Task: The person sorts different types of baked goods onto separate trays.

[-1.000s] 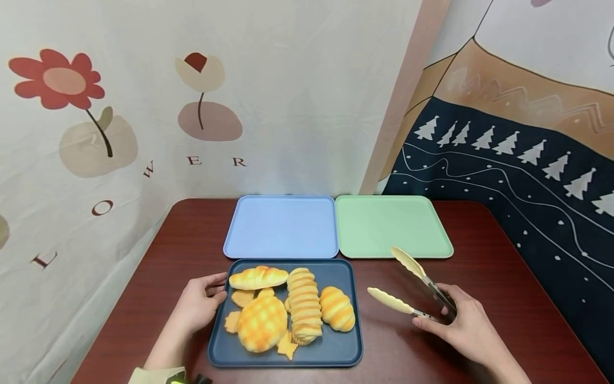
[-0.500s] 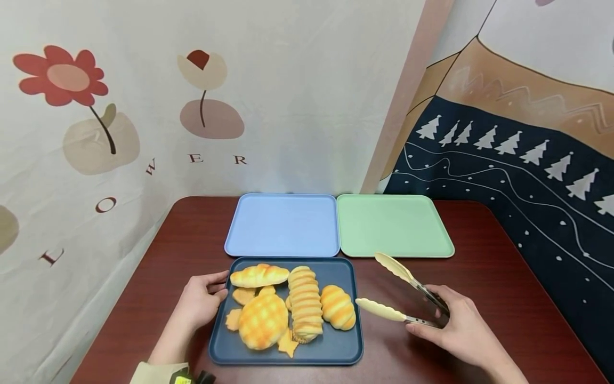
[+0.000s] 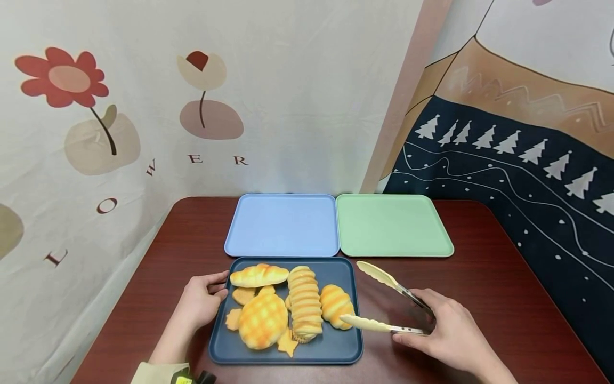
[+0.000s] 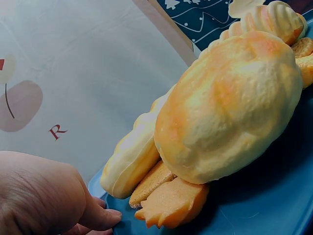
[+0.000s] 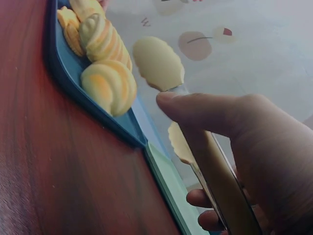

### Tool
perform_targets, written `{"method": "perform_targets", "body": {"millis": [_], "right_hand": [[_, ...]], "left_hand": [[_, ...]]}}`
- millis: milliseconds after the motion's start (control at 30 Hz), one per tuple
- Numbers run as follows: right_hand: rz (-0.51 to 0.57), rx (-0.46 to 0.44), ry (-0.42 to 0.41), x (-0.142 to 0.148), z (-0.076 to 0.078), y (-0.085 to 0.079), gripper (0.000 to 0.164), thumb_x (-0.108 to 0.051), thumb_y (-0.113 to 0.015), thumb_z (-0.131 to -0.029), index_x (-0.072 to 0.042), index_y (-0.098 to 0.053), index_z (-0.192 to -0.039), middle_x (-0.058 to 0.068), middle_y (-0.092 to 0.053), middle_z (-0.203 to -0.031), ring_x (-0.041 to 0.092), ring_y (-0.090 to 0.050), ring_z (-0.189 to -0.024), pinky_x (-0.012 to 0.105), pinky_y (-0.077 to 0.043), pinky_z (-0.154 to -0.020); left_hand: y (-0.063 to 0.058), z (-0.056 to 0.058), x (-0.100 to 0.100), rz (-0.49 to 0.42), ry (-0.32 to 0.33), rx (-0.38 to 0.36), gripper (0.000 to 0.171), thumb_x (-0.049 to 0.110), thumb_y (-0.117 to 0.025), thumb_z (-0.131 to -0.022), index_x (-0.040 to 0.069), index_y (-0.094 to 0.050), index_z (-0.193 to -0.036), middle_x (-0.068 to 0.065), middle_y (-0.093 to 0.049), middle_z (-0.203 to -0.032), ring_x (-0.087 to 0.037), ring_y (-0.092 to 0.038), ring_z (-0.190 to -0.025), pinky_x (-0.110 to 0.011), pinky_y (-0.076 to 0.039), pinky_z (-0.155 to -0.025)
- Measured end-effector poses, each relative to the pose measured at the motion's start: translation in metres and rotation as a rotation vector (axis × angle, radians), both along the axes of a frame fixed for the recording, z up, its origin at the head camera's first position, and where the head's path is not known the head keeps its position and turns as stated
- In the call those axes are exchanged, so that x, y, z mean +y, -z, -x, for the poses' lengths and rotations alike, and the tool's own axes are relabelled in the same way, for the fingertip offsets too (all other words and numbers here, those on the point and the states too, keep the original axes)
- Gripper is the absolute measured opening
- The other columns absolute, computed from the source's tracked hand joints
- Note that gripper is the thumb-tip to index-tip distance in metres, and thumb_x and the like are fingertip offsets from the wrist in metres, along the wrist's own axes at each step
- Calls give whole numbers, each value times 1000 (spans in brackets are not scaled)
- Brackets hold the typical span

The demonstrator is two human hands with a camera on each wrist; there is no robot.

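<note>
My right hand [image 3: 448,330] grips metal tongs [image 3: 395,328] with cream scalloped tips, their arms spread apart. The lower tip overlaps the small striped roll [image 3: 336,305] at the right of the dark blue tray [image 3: 331,354] in the head view; nothing lies between the tips. My left hand [image 3: 199,301] holds the tray's left rim between thumb and fingers. On the tray lie a long spiral bread [image 3: 305,306], a round checkered bun [image 3: 263,322], a croissant-shaped bread [image 3: 259,276] and several small biscuit-like pieces [image 3: 288,344], partly hidden under the breads.
Behind the dark tray, a light blue tray [image 3: 283,226] and a light green tray [image 3: 393,226] stand side by side. The dark red wooden table [image 3: 192,234] ends at a printed cloth backdrop [image 3: 307,96].
My right hand has moved left with the tongs, bringing their lower tip from beside the dark tray to over the small striped roll. My left hand stays at the rim.
</note>
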State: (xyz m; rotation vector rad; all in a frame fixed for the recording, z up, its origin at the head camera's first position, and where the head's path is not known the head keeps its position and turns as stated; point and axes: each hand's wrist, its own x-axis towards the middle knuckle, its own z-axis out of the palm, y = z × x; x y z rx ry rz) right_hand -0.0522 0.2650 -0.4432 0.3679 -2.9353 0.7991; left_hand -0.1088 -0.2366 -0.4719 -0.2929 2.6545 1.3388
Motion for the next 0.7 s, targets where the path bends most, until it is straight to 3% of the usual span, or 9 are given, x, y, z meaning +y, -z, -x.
{"method": "perform_targets", "body": {"millis": [300,700], "right_hand": [[-67,-96,-11,-11,0,-2,85,-81,-84,-65,-23,-72,-126,-17,-69,-110,3,-61,-86,32,-51,-71],[-103,-44,-56,-17,2,4,75,-80,-83,-68,-26,-75,-119,-22,-67,-98,0,-55,-74,27,-44,-62]], "left_hand": [[0,-1,0,8,-4,-11,51,-6,-63,-100,-3,-56,-151,-28,-66,-131,-33,-70,-112,-39,-62,-83],[1,-1,0,1,-8,-11,50,-5,-63,-101,-3,-56,-150,-26,-68,-127,-32,-70,-110,-38,-62,-81]]}}
